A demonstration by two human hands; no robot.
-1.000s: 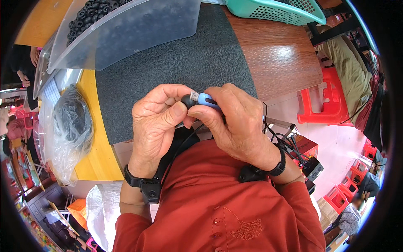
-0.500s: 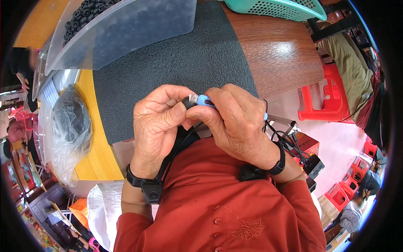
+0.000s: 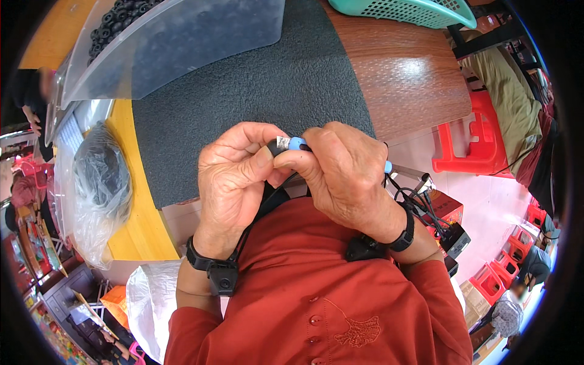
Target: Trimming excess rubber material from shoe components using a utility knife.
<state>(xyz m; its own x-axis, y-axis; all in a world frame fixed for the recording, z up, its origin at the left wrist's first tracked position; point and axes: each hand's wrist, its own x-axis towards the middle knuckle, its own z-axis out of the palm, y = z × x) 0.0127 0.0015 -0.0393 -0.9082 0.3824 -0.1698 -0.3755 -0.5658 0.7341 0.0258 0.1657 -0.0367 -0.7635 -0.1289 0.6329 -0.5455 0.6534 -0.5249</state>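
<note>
My two hands meet over the near edge of the dark mat point(image 3: 243, 91), in front of my red shirt. Between the thumb and fingers of my left hand point(image 3: 231, 164) is a small black rubber part point(image 3: 274, 148), mostly covered by the fingertips. My right hand point(image 3: 347, 170) grips a slim blue utility knife point(image 3: 296, 143); its far end shows past the back of the hand. The knife's short silvery blade point(image 3: 282, 142) touches or lies just over the black part; I cannot tell which.
A translucent bin point(image 3: 201, 52) with many black rubber parts stands at the far left. Beside it lies a clear plastic bag point(image 3: 103, 176) on yellow wood. A green basket point(image 3: 407, 11) sits far right, near a red stool point(image 3: 480, 137). Cables point(image 3: 420, 204) hang at my right.
Both hands have shifted very slightly to the right. Less of the blue knife shows between the fingers, and the blade has moved a little across the black part.
</note>
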